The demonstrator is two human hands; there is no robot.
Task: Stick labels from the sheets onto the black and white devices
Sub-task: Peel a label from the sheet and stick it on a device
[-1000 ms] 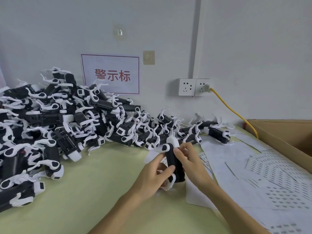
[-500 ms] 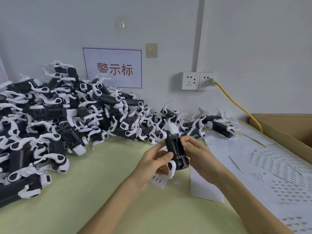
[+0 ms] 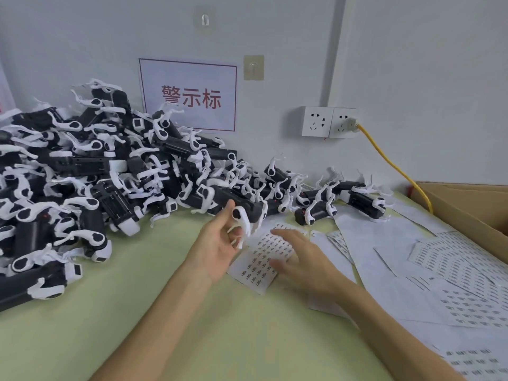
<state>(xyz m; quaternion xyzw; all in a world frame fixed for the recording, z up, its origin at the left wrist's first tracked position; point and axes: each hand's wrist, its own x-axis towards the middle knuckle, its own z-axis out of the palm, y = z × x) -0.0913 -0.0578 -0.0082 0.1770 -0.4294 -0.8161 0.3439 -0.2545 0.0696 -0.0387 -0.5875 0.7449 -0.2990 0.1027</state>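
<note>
The left hand (image 3: 217,246) curls its fingers round 1 device (image 3: 254,210). The right hand (image 3: 299,257) lies flat, fingers straight, on a label sheet (image 3: 255,268).

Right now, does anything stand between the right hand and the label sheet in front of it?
Nothing visible does. The right hand is directly over the small label sheet, fingers straight; blur hides whether they touch it. The left hand holds a device beside the sheet's far left corner, clear of it.
</note>
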